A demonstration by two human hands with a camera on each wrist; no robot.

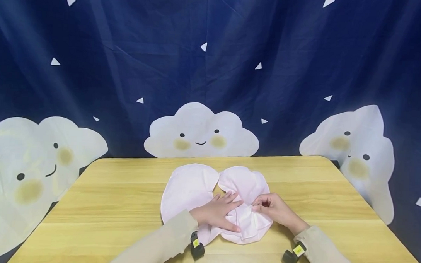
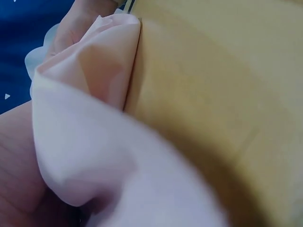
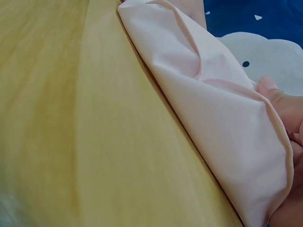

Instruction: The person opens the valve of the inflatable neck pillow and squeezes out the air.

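Observation:
A thin, pale pink U-shaped cloth piece (image 1: pixel 187 188) lies on the table, its two rounded lobes nearly meeting at the far side around a small gap. The left lobe is fairly flat; the right one is rumpled, with folds gathered near the hands. My left hand (image 1: pixel 219 212) rests on the middle of the cloth with its fingers spread. At the right lobe, my right hand (image 1: pixel 275 209) pinches a bit of the cloth between thumb and fingers. Close up in the right wrist view, the cloth's edge (image 3: pixel 241 132) stands slightly raised beside the right thumb (image 3: pixel 279 104).
The light wooden table (image 1: pixel 124 194) extends around the cloth on all sides. Behind it hangs a dark blue curtain (image 1: pixel 157 67) printed with white clouds and small triangles. Each wrist wears a small black camera on a strap.

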